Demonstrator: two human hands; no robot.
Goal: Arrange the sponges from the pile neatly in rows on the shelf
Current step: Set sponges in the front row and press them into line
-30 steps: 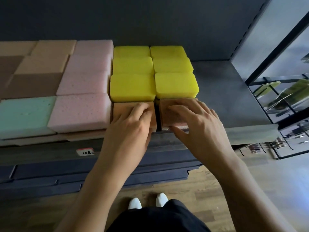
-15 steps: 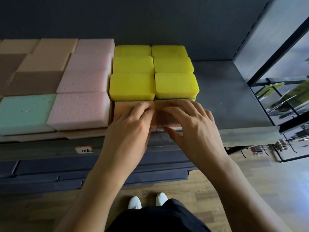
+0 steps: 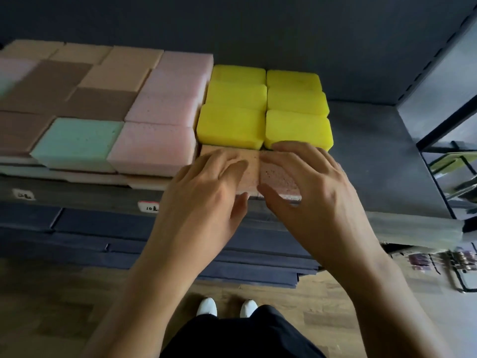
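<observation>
Finds two sponges at the front lip of the shelf (image 3: 374,151), directly before the yellow sponges (image 3: 232,125): the left front sponge (image 3: 253,169) and the right front sponge (image 3: 278,174).

Compares with one second back: a dark gap there between the pair, none here. Records the two side faces now touching along one straight seam, closed by pushing the pair together.

Finds the left hand (image 3: 206,192) grasping the left front sponge, fingers laid across its top and thumb hooked at the lower front edge. Finds the right hand (image 3: 309,187) grasping the right front sponge likewise, fingers spread over the top and thumb pressed on the front face. Sees no release on either side.

Notes to the left the pink sponges (image 3: 154,146), a green sponge (image 3: 77,140) and brown sponges (image 3: 85,104), already set in rows. Notes bare shelf to the right of the yellow block. Sees no pile in view.

Judges the pair placed and squared, forming a new front row in line with the yellow columns behind. Judges the step in hand close to finished: needs only letting go, then a return for more sponges.

Flags one risk: with both sponges sitting right at the shelf lip, a careless withdrawal of the thumbs may drag either one forward and reopen the seam.
</observation>
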